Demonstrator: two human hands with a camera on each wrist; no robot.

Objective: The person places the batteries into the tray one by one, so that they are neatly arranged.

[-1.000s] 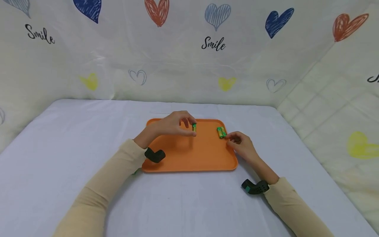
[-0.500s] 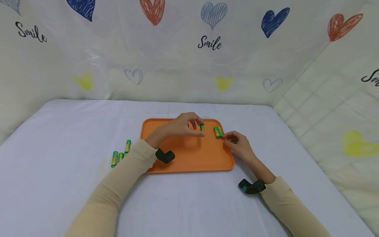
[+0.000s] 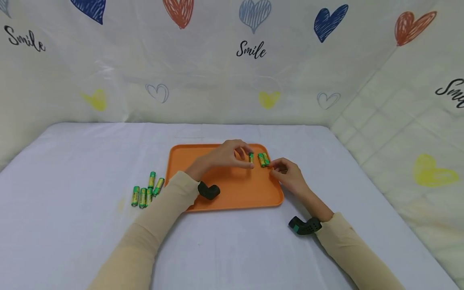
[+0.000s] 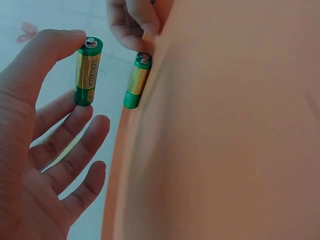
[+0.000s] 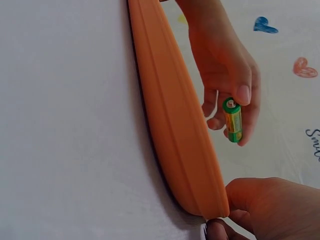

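Note:
Between thumb and fingertips, my left hand (image 3: pixel 230 155) pinches a green and gold battery (image 4: pixel 88 72), held upright above the orange tray (image 3: pixel 224 189). Its metal tip points up in the left wrist view. Two similar batteries (image 3: pixel 264 159) are side by side at the tray's right end, just right of the held one. My right hand (image 3: pixel 290 175) is at the tray's right rim beside this pair. In the right wrist view, its thumb and curled fingers (image 5: pixel 240 195) grip the rim. Whether a fingertip also touches the pair is hard to tell.
Several more green and gold batteries (image 3: pixel 143 196) lie on the white tablecloth (image 3: pixel 235 249) left of the tray, partly behind the left sleeve (image 3: pixel 156 225). A pale wall covering (image 3: pixel 206 60) printed with hearts hangs behind the table.
My left hand has moved right with the battery, closer to the pair. The loose batteries at the left have come into view from behind the sleeve. My right hand stays at the rim.

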